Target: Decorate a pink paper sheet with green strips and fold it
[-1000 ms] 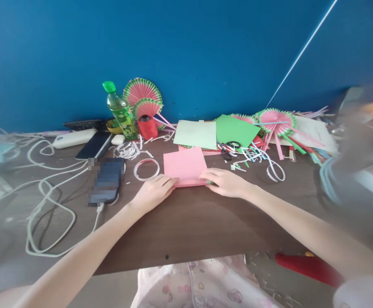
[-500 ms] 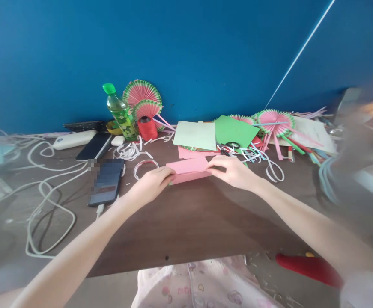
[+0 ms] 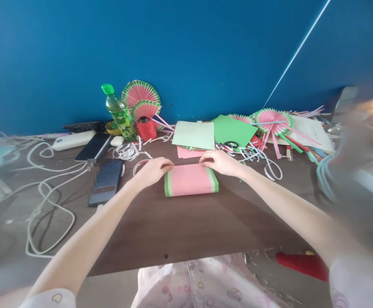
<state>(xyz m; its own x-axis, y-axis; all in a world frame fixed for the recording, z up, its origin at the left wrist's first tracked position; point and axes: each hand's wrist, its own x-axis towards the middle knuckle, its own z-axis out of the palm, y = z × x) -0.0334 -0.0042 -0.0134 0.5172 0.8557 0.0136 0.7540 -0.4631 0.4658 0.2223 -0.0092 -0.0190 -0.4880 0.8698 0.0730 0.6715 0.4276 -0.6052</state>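
Observation:
A sheet of pink paper (image 3: 191, 180) with green and pale green bands along its two short sides lies across the middle of the brown table. My left hand (image 3: 152, 171) pinches its far left corner, fingers closed. At the far right corner, my right hand (image 3: 220, 163) grips the same paper between thumb and fingers. Just behind the hands lie a pale green sheet (image 3: 193, 135), a green sheet (image 3: 236, 131) and a pair of scissors with dark handles (image 3: 231, 144). A roll of tape (image 3: 138, 165) is partly hidden behind my left hand.
Pleated pink-and-green paper fans (image 3: 273, 121) sit at the back right, others behind a green-capped bottle (image 3: 120, 115) and a red spool (image 3: 146, 129). Phones (image 3: 106, 183) and white cables (image 3: 49, 203) fill the left. Paper strips (image 3: 273, 167) lie at right, by the blue wall (image 3: 186, 60).
The pink paper has turned from a narrow raised fold to a broader face with its green side bands showing. Both hands have shifted slightly up and to the left, still holding it.

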